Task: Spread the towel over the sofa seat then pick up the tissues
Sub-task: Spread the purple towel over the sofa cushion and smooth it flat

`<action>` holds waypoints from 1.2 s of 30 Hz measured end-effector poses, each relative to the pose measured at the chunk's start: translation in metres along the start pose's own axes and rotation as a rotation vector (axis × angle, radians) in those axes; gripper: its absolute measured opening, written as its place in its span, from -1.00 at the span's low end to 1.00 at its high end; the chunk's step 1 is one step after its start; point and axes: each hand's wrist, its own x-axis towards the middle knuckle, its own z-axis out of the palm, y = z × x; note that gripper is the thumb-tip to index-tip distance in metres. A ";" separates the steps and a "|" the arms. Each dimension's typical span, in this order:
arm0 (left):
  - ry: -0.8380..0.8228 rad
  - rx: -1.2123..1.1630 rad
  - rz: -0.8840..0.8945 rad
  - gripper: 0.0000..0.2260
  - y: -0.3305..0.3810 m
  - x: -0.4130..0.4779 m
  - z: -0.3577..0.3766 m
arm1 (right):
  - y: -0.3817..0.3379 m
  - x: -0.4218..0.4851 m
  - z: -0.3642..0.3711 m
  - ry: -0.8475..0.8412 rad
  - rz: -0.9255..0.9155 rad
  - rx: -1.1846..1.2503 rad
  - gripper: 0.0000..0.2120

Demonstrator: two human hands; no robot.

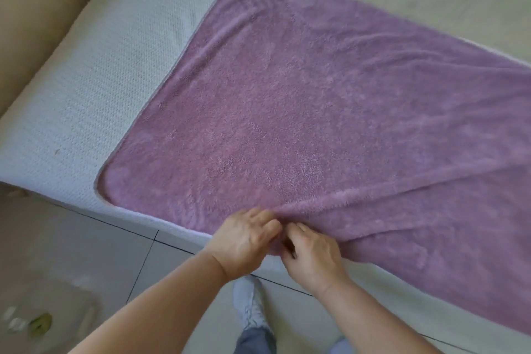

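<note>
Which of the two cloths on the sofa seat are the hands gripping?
The purple towel: left hand and right hand pinch its front edge; the white knitted cover lies beneath it.

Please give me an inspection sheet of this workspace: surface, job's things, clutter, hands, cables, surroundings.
Surface: white knitted sofa seat cover, bare on the left.
Job's things: fluffy purple towel spread flat, one ridge near its front edge; tissues not seen.
Clutter: blurred green item on the grey tiled floor.
Grippers: left hand and right hand pinch the towel's front edge.
Cables: nothing seen.
Surroundings: beige sofa armrest, grey shoe.
</note>
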 end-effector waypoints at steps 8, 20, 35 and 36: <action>-0.216 0.322 -0.065 -0.62 0.057 0.035 0.035 | 0.105 -0.061 -0.017 0.035 0.103 -0.259 -0.48; -0.361 0.135 -0.026 -0.80 0.080 0.019 0.041 | 0.127 -0.094 -0.025 -0.151 -0.085 -0.139 -0.78; -0.190 0.046 0.247 -0.94 0.197 0.100 0.073 | 0.225 -0.172 -0.043 0.131 0.418 -0.159 -0.54; -0.192 0.037 0.275 -0.95 0.212 0.107 0.079 | 0.231 -0.173 -0.045 0.088 0.404 -0.207 -0.50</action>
